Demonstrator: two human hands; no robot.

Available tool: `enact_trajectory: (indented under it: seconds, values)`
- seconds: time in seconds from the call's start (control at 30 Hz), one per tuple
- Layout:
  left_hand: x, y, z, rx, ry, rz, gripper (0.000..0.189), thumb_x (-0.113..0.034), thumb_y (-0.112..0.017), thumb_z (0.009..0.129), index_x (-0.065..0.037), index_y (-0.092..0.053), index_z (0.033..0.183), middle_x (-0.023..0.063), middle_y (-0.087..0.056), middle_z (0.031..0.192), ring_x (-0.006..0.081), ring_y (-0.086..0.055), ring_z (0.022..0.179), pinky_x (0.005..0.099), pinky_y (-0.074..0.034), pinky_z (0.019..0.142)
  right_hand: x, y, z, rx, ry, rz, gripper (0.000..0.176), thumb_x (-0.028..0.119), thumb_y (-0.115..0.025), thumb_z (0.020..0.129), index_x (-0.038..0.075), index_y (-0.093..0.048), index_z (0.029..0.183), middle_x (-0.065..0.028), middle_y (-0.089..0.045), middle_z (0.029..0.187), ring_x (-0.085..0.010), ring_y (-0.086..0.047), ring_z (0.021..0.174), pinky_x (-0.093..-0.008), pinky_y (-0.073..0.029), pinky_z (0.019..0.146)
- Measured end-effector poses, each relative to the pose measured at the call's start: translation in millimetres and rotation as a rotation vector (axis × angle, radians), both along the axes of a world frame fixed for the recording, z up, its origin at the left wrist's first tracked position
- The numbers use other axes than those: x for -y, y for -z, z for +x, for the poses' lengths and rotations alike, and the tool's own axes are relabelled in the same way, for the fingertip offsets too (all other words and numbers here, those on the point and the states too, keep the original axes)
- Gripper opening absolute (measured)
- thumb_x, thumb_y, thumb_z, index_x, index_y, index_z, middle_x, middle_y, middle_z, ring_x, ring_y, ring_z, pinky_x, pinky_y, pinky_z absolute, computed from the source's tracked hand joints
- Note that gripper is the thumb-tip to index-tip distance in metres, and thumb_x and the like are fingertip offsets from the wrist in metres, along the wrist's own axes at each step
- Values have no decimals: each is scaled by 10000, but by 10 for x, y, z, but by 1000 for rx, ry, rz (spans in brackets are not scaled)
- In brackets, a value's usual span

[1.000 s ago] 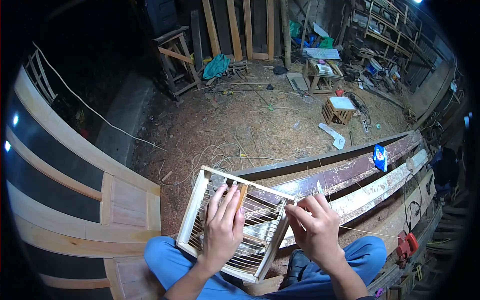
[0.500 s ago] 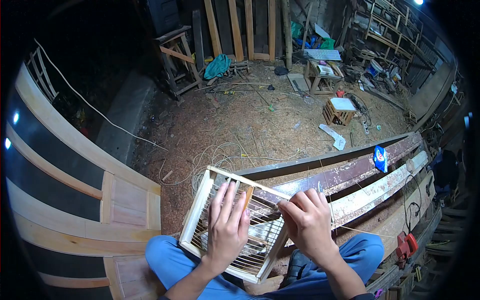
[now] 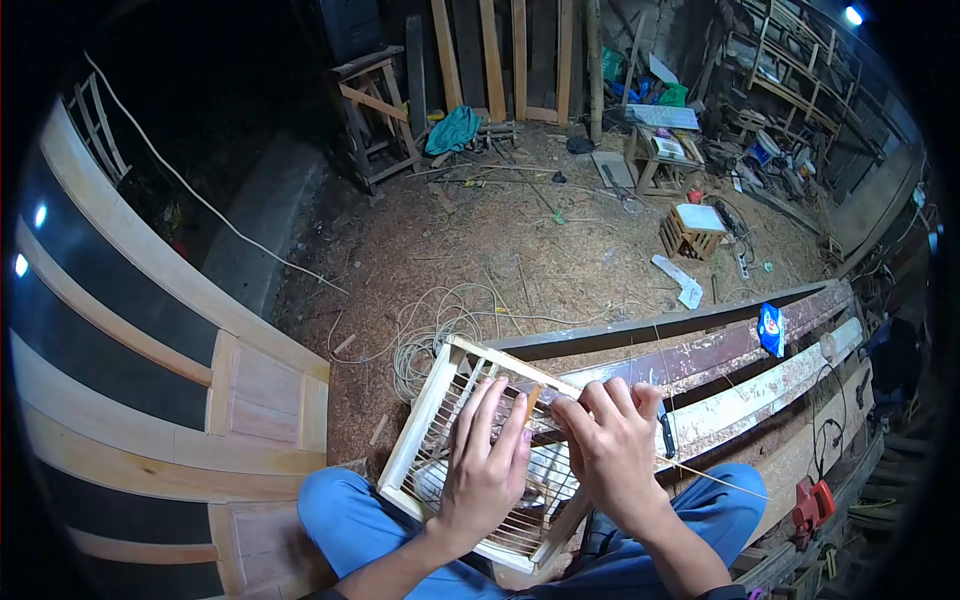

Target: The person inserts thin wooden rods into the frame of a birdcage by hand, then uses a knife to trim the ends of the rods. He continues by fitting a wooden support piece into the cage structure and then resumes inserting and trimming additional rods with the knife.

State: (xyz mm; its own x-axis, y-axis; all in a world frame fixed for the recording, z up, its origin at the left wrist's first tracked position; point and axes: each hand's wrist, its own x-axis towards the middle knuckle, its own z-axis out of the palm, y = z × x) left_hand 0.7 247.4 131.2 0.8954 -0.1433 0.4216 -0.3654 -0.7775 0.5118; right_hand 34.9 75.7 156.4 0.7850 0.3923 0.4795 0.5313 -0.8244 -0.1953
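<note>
A pale wooden frame strung with thin parallel slats, like a small cage [image 3: 405,440], leans tilted across my lap. My left hand [image 3: 485,475] lies over its slats with the fingers stretched out. Just beside its fingertips is an orange-brown wooden strip [image 3: 532,402] set in the frame. At the frame's upper right edge, my right hand [image 3: 620,455] has its fingers curled in a pinch. A thin wooden stick [image 3: 715,478] runs out from under this hand toward the lower right; the pinched end is hidden. Right of that hand, a knife [image 3: 667,432] with a black handle rests by the planks.
Long planks [image 3: 740,385] stretch to the right, with a blue packet [image 3: 770,330] on them. A red power tool [image 3: 813,505] sits at the lower right. Coiled cord [image 3: 420,350] lies on the littered ground ahead. Panelled wooden doors [image 3: 265,385] stand at my left.
The view has shifted slightly, so the surroundings appear further right. Both hands stay at the frame, the left still spread on the slats. More of the knife's handle now shows.
</note>
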Motion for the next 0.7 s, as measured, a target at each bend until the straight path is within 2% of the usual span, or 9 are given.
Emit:
enact_trajectory:
  seconds: [0.17, 0.23, 0.3, 0.47, 0.6, 0.63, 0.7]
  values:
    - [-46, 37, -17, 7, 4, 0, 397, -54, -621, 988, 117, -610, 1346, 292, -525, 1450, 438, -465, 1425, 524, -415, 1181, -77, 46, 30, 0, -29, 7, 140, 144, -723, 888, 131, -709, 1027, -38, -530, 841, -230, -529, 848, -428, -334, 839]
    - [-50, 56, -32, 8, -9, 10, 398, -51, -623, 983, 122, -609, 1342, 289, -528, 1447, 435, -470, 1422, 522, -416, 1180, -99, 52, 34, -2, -35, -5, 147, 141, -721, 887, 130, -708, 1033, -39, -530, 846, -233, -527, 851, -427, -334, 835]
    - [-56, 80, -37, 9, -18, 19, 399, -47, -626, 979, 126, -609, 1338, 285, -531, 1444, 432, -474, 1418, 520, -418, 1180, -118, 49, 34, -32, -35, -50, 244, 141, -690, 835, 107, -701, 1077, -45, -561, 925, -225, -568, 953, -436, -367, 858]
    - [-45, 67, -45, 28, 10, 16, 416, -19, -649, 945, 117, -615, 1337, 276, -543, 1427, 430, -489, 1402, 517, -428, 1161, -158, 54, 70, -36, -46, -45, 220, 145, -693, 832, 122, -686, 1051, -43, -545, 909, -228, -560, 941, -436, -368, 846]
    - [-16, 59, -15, 25, -45, -27, 413, -39, -660, 948, 39, -647, 1352, 291, -526, 1453, 441, -478, 1419, 523, -403, 1178, -148, -11, 80, -18, -21, -66, 213, 162, -698, 835, 128, -684, 1045, -37, -543, 899, -225, -559, 935, -436, -366, 841]
    - [-21, 71, -16, 10, -48, -36, 402, -84, -648, 972, 8, -655, 1363, 324, -491, 1493, 461, -452, 1443, 543, -365, 1207, -129, -26, 80, -28, -13, -76, 214, 173, -701, 847, 129, -687, 1056, -31, -557, 900, -222, -561, 931, -432, -366, 844]
    - [-23, 59, -24, -5, -54, -20, 405, -103, -634, 985, 7, -648, 1375, 341, -469, 1511, 475, -433, 1457, 556, -348, 1216, -74, -73, 59, -10, -23, -70, 208, 178, -698, 856, 130, -690, 1058, -30, -567, 896, -221, -563, 925, -430, -368, 843]
